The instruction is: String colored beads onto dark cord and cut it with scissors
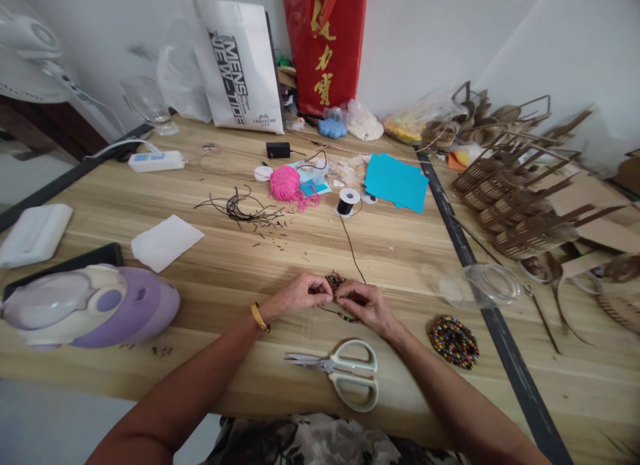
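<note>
Both hands meet over the middle of the wooden table (pixel 210 265). My left hand (pixel 303 294) is closed in a pinch on a small beaded piece (pixel 335 281) strung on black cord. My right hand (pixel 364 301) pinches the same cord from the other side, a short beaded strand (pixel 345 315) trailing under it. The black cord (pixel 353 248) runs away from my hands up to a spool (pixel 347 201). White-handled scissors (pixel 340 371) lie just in front of my hands. A pile of coloured beads (pixel 453 341) sits to the right.
A purple and white appliance (pixel 87 308) stands at the left edge, a white tissue (pixel 166 241) beyond it. Pink yarn (pixel 286 183), blue paper sheets (pixel 397 181), cord scraps (pixel 245 211), a clear lid (pixel 483 285) and wooden cut-outs (pixel 520 198) fill the far and right side.
</note>
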Available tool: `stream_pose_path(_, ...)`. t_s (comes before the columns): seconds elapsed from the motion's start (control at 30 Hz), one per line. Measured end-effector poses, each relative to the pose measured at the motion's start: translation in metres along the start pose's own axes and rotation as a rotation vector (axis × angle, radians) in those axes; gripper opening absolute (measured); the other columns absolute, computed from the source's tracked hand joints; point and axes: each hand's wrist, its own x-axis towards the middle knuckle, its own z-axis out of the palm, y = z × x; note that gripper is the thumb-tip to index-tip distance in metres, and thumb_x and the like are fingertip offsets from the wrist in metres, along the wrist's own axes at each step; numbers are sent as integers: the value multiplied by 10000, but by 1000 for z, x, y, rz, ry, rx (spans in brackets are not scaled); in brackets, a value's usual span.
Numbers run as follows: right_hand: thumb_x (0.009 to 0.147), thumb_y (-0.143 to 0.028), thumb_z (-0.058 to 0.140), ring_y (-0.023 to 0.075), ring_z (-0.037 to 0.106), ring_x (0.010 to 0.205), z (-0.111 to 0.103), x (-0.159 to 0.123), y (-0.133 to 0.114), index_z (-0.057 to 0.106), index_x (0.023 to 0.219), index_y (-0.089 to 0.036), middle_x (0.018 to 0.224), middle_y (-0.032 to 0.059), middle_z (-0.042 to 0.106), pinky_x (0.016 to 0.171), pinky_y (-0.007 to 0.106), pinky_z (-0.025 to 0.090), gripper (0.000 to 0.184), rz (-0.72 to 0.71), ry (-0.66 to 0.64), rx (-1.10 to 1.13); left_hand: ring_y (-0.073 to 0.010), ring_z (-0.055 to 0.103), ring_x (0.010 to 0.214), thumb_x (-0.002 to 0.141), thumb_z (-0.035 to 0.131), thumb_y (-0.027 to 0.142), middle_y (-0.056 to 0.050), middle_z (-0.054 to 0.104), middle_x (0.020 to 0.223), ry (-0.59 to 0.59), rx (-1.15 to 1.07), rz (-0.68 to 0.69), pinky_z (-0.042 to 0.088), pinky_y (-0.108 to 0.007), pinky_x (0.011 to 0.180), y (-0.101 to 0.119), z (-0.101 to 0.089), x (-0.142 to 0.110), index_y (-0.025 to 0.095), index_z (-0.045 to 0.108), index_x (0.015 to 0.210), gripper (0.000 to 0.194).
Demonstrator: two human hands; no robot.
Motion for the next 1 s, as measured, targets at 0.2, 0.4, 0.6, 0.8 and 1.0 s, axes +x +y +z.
stream_pose_path(0.2, 846, -338, 627, 155, 604, 717, 0, 0, -1, 678, 862, -149, 808, 71, 668, 637, 256, 474, 196, 28, 0, 4, -89, 478, 590, 776, 601, 231, 4, 568, 621, 4, 13, -11, 378, -195, 579, -3, 0, 0, 94, 637, 740, 146)
stream_pose_path(0.4, 837, -363, 632, 146, 591, 684, 1, -1, -3, 658, 843, -152, 786, 60, 656, 599, 243, 464, 213, 63, 11, 13, -88, 475, 585, 779, 601, 241, 8, 562, 614, -1, 6, -6, 379, -195, 579, 1, 0, -1, 99, 625, 726, 153)
stream_pose_path(0.6, 835, -380, 632, 140, 581, 663, 2, -1, -2, 645, 824, -151, 759, 53, 643, 576, 236, 460, 229, 63, 7, 25, -80, 462, 572, 781, 599, 236, 16, 544, 602, -2, 0, -17, 367, -189, 564, 4, 0, -2, 98, 604, 709, 155)
stream_pose_path(0.8, 840, -367, 631, 132, 572, 662, 1, -1, -2, 645, 822, -142, 767, 57, 644, 585, 234, 458, 226, 55, -3, 5, -74, 448, 564, 779, 602, 228, 22, 536, 594, -4, -15, -27, 353, -181, 547, 3, 0, -1, 98, 599, 707, 149)
stream_pose_path(1.0, 841, -370, 628, 139, 574, 668, 1, -1, -3, 643, 824, -144, 756, 55, 640, 585, 240, 458, 227, 58, -2, 7, -76, 456, 566, 778, 604, 229, 19, 545, 599, -9, -17, -13, 360, -184, 553, 2, 0, -1, 101, 601, 708, 145)
